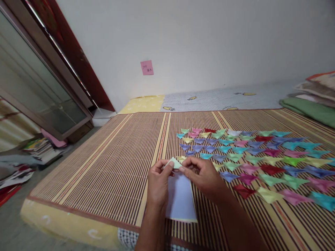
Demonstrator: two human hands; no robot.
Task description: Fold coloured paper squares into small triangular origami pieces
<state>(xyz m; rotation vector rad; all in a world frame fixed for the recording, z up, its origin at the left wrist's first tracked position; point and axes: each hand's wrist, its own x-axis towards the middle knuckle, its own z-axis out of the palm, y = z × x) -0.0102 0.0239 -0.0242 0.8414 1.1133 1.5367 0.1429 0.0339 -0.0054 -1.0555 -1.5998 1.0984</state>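
Note:
A small pale green piece of folded paper (176, 162) forms a triangle between my two hands. My left hand (159, 179) pinches its left side, thumb on top. On its right corner are the thumb and fingertips of my right hand (202, 174). Below the hands, a stack of pale blue paper (181, 198) with a yellowish edge lies on the striped bamboo mat (112, 174). Rows of folded paper pieces (246, 179) in many colours spread over the mat to the right of my hands.
A pink note (147, 67) sticks to the white wall (209, 42). Folded bedding (311, 108) is piled at the far right. At the left stand a glass-panelled door (49, 76) and a pile of books (39, 150). The mat's front edge runs close before me.

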